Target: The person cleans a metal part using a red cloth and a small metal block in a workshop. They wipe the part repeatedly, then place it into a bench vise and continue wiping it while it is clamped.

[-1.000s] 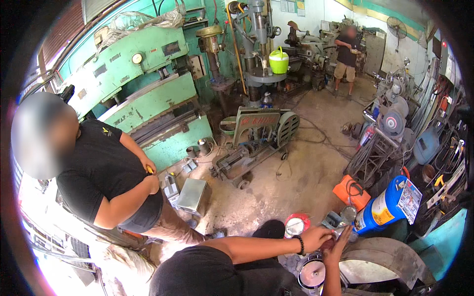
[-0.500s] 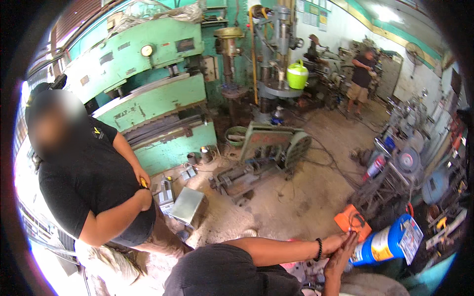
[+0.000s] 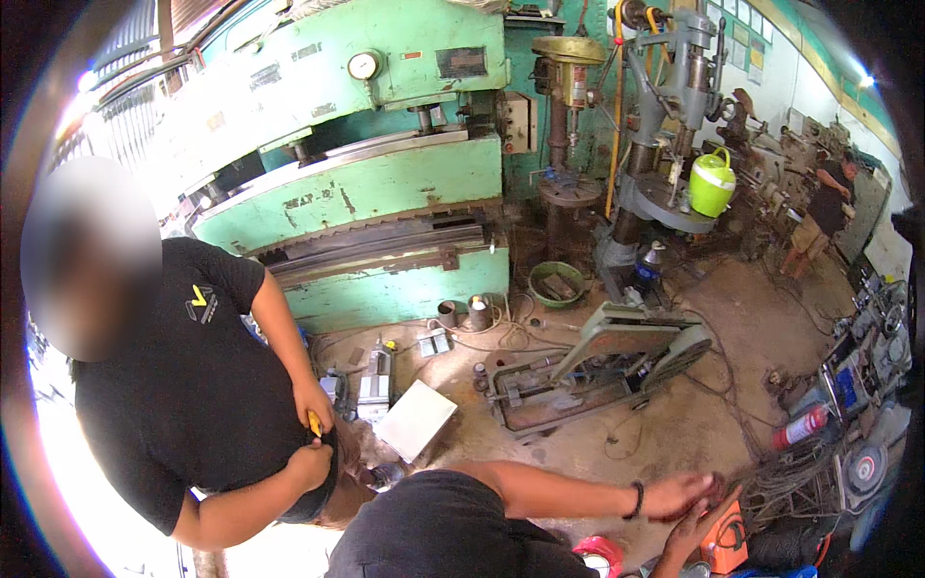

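Observation:
My left hand (image 3: 677,496), with a dark beaded bracelet at its wrist, reaches out to the right, its fingers loosely stretched. Just below it, my right hand (image 3: 688,533) rises from the lower edge with its fingers extended, close against the left. I make out no object in either hand; the fingertips are dark and partly overlap. Beneath and beside the right hand lies an orange box-shaped thing (image 3: 727,544) with a dark cable on it. A red can (image 3: 599,553) stands below my left forearm, cut off by the lower edge.
At left a person in a black shirt (image 3: 207,385) grips a small yellow thing (image 3: 314,422). Behind stands a large green press (image 3: 385,193). A folded machine frame (image 3: 597,366), a white-topped box (image 3: 416,421) and cables lie on the floor. Another person (image 3: 827,207) stands far right.
My view has turned left, so the press, drill and floor machine sit farther right. The blue container has nearly left the picture. My hands remain close together.

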Tool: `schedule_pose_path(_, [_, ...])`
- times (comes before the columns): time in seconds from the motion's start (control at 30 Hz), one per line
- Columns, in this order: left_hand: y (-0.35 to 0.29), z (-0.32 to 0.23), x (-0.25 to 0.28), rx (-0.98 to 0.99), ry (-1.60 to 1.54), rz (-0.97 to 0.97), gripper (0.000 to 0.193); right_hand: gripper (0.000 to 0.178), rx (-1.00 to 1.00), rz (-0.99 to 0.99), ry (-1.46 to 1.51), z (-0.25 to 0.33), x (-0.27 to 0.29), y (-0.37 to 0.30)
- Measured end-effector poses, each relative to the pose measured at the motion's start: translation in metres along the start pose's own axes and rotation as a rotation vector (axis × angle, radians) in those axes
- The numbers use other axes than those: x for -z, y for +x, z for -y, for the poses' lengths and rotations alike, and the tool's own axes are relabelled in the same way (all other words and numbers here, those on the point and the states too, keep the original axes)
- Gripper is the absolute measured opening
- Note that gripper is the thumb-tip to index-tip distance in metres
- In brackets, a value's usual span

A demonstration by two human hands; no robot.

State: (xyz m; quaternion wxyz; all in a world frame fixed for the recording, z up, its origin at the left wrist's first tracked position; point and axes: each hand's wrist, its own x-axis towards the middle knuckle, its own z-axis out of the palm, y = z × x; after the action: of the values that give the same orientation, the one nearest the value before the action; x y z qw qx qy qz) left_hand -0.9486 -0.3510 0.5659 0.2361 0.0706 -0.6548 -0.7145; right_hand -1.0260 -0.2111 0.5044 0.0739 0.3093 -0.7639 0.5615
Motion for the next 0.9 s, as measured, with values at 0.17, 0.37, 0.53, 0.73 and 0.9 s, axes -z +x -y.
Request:
schedule_pose_path(0.17, [-0.011, 0.002, 0.022, -0.076, 0.302, 0.153, 0.04, 0.097, -0.097, 0.218, 0.113, 0.003, -0.026, 0.015])
schedule_pose_path(0.37, [-0.022, -0.003, 0.067, -0.036, 0.567, 0.292, 0.034, 0.092, 0.042, 0.393, -0.471, -0.021, 0.013, 0.011])
schedule_pose_path(0.53, [-0.005, 0.035, 0.044, 0.402, 0.144, 0.042, 0.054, 0.097, 0.016, 0.235, -0.192, 0.002, 0.006, 0.006])
schedule_pose_path(0.73, [-0.005, 0.079, 0.011, 0.5, -0.266, 0.027, 0.047, 0.09, 0.181, 0.597, -0.635, 0.019, -0.02, -0.018])
schedule_pose_path(0.9, [0.0, 0.064, 0.027, 0.46, 0.101, 0.119, 0.046, 0.071, 0.412, 0.697, -0.697, -0.002, 0.024, -0.008])
